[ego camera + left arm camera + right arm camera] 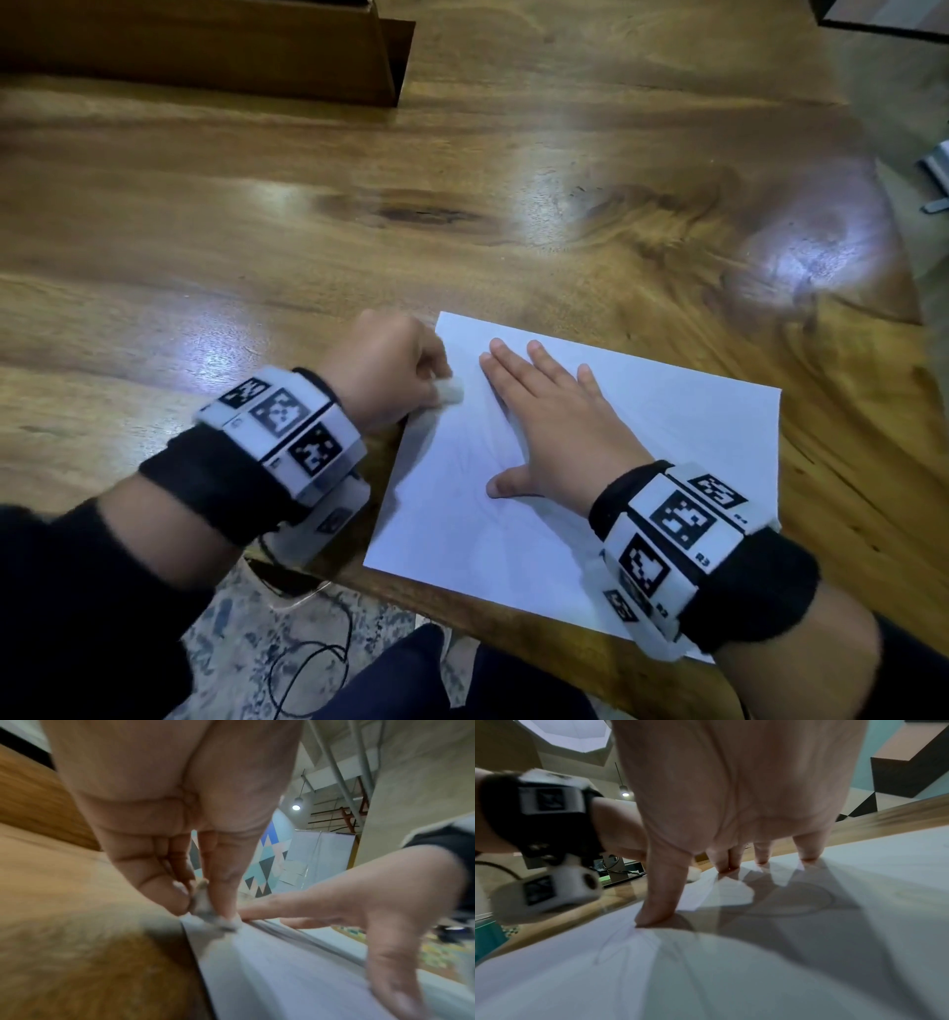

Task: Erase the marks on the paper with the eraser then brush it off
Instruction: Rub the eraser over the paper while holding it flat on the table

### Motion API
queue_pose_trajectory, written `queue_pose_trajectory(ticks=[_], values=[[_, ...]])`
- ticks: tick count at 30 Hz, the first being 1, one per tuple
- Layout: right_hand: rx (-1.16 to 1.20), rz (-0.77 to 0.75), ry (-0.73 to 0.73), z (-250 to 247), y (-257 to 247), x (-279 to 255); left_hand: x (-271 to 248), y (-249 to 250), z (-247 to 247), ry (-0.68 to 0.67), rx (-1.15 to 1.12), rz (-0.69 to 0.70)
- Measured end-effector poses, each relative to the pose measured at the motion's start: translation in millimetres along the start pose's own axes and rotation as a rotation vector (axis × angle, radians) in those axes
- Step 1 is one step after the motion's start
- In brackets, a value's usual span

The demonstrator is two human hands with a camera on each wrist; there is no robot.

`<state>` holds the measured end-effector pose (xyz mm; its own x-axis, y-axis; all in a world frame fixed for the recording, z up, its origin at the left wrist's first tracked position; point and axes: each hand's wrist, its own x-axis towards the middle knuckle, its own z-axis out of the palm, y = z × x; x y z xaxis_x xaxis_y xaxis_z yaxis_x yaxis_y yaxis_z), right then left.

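1. Pinching a small white eraser between thumb and curled fingers, the left hand sits at the left edge of the paper, near its far-left corner.
2. From the left wrist view, the eraser looks grey and smudged; its lower end touches the sheet right at the paper's edge, with the thumb on one side and a fingertip on the other.
3. The right hand lies flat on the sheet, palm down, fingers straight and spread, thumb stretched out toward the person; it holds nothing and only presses on the paper.
4. In the right wrist view, the right hand's fingertips and thumb rest on the paper, and faint pencil lines show on the sheet near the thumb.
5. Faint pencil marks also show in the head view, between the two hands, though they are too pale to make out their shape.
6. The paper rests on a glossy wooden table, slightly turned, with its near corner reaching the table's front edge.
7. Both wrists wear black bands carrying white blocks with black-and-white square markers.
8. A brown wooden box-like object stands at the far left of the table, well apart from the paper.
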<state>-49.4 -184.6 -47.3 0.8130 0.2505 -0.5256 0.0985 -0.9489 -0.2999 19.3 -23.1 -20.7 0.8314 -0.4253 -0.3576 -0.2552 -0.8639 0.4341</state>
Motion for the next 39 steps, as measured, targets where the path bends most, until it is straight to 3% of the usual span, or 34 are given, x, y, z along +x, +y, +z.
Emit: queue_pose_trajectory(ticks=[2,4,8,9,14,16,19,20,23,25,30,31,35,37,39], values=[[-0.001,0.0,-0.003,-0.6,0.2,-0.2,6.6,3.8,1.0,0.129,0.011,-0.012],[-0.001,-0.002,0.001,-0.3,0.4,-0.2,-1.6,3.5,4.6,0.108,0.034,0.011],[0.005,0.0,0.005,0.3,0.5,-0.3,-22.4,3.1,9.1,-0.247,0.106,0.079],[0.006,0.0,0.005,0.3,0.3,-0.3,-18.4,4.6,6.3,-0.248,0.077,0.064],[-0.005,0.003,0.001,-0.4,-0.1,-0.1,11.2,15.9,4.9,0.084,-0.005,-0.012],[-0.002,0.002,0.003,-0.1,0.0,0.0,-4.8,13.3,13.3,0.018,0.04,0.029],[-0.002,-0.003,0.01,0.7,0.6,-0.2,-24.0,10.4,17.1,-0.203,0.066,0.062],[-0.002,-0.004,0.011,0.8,0.4,0.1,-20.2,10.6,13.2,-0.196,0.052,0.059],[-0.011,-0.001,0.008,1.0,0.2,0.2,5.0,14.7,6.0,0.03,0.031,0.031],[-0.018,-0.003,0.009,1.0,0.5,0.6,7.0,15.7,11.1,0.104,0.04,0.048],[-0.004,-0.006,0.009,2.5,0.9,0.7,-31.8,6.5,20.7,-0.229,0.063,0.097],[-0.001,-0.006,0.011,2.5,1.0,0.8,-27.0,7.7,16.8,-0.206,0.058,0.09],[-0.005,-0.006,0.008,1.5,1.1,0.4,3.0,10.9,10.0,0.108,0.005,0.019],[-0.006,-0.009,0.003,1.4,1.5,0.7,-11.0,5.8,15.6,0.091,0.001,0.068],[-0.014,-0.011,-0.001,2.0,2.1,1.0,-37.4,-1.0,23.9,-0.067,0.029,0.14]])
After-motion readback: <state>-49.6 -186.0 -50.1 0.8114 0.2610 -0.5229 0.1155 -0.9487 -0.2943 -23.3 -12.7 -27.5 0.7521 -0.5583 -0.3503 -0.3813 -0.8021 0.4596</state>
